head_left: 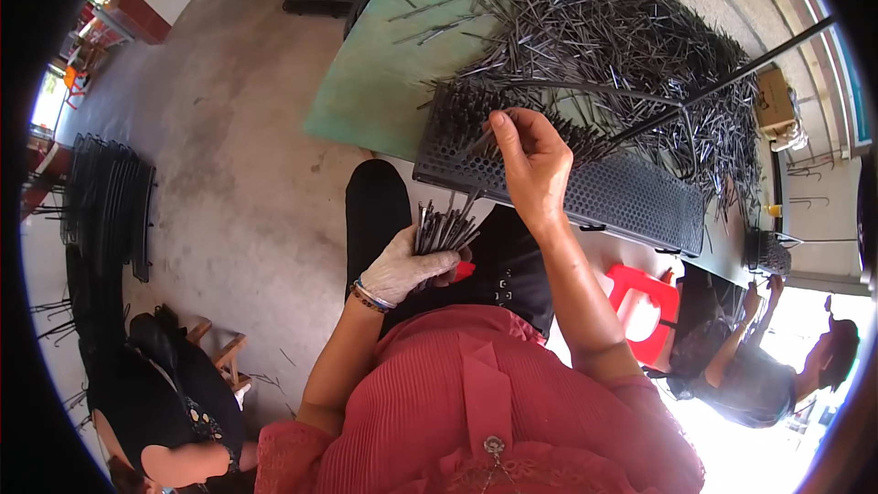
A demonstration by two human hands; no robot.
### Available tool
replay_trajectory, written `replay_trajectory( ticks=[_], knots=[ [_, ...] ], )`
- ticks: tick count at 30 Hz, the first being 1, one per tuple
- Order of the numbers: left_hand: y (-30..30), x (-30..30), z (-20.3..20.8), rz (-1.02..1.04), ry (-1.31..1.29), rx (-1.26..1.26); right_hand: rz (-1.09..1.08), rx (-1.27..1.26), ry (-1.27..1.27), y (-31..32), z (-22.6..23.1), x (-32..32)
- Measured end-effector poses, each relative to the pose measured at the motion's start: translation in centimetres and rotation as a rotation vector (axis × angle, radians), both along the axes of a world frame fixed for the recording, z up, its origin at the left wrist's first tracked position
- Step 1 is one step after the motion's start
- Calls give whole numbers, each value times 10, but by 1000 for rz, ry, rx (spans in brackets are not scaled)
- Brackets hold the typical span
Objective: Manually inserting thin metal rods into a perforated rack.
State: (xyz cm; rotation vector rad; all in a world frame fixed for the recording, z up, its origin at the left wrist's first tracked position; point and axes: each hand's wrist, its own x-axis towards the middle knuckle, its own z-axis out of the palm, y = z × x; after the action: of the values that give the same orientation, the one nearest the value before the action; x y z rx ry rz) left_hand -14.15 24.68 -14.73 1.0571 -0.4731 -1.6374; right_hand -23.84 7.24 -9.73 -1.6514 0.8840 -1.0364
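Observation:
My left hand [400, 272], in a pale glove, is closed around a bundle of thin dark sticks [443, 230] whose ends point up and away from me. In front of it lies a long black perforated rack [631, 194] with rows of round holes. Many short dark sticks [466, 108] stand upright in the rack's far left part. Above that part, my bare right hand [536, 167] pinches thumb against forefinger on a thin dark stick [479, 141]. The stick's lower end is hard to make out against the rack. My other right fingers are curled.
A large heap of loose dark sticks [604, 27] covers much of the green table [366, 82]. A black metal bar [759, 62] slants over it. At right are a red stool [645, 311], a cardboard box [775, 102] and a co-worker [750, 375]. Another person [169, 402] sits lower left, near stacked black racks [105, 192].

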Motion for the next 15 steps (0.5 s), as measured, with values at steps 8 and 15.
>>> replay_trajectory(
  ticks=[8,15],
  knots=[
    [13,11,1,127,63,-21,-51,-277,151,8,-16,37],
    [13,13,-1,162,115,-2,45,-457,187,5,-27,37]
  ],
)
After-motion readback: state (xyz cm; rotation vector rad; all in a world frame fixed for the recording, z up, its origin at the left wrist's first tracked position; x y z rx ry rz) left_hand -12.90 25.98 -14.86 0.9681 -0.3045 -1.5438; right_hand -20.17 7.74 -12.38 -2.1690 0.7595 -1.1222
